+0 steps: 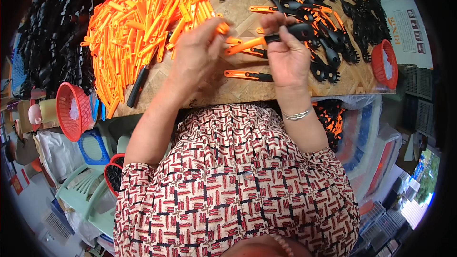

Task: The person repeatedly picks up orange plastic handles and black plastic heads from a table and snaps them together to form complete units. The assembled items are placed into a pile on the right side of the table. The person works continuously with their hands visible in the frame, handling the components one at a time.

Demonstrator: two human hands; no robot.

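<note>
My right hand (290, 59) grips a kitchen spoon (251, 45) with an orange handle and a black neck; its dark head lies beyond the fingers. The handle points left toward my left hand (196, 50), which is smeared by motion. A bit of orange shows at the left fingertips, but I cannot make out whether it is held. Left of that hand spreads a large heap of loose orange handles (143, 33). Just below the right hand, another utensil with an orange handle (240, 74) and black neck lies on the wooden table (176, 83).
Black pasta servers and spoons (328, 47) crowd the table's right side. Dark parts (57, 38) are piled at far left. Red baskets (74, 112) (384, 64) stand at both sides. A black rod-shaped tool (137, 87) lies by the front edge. Green chairs (85, 188) stand below left.
</note>
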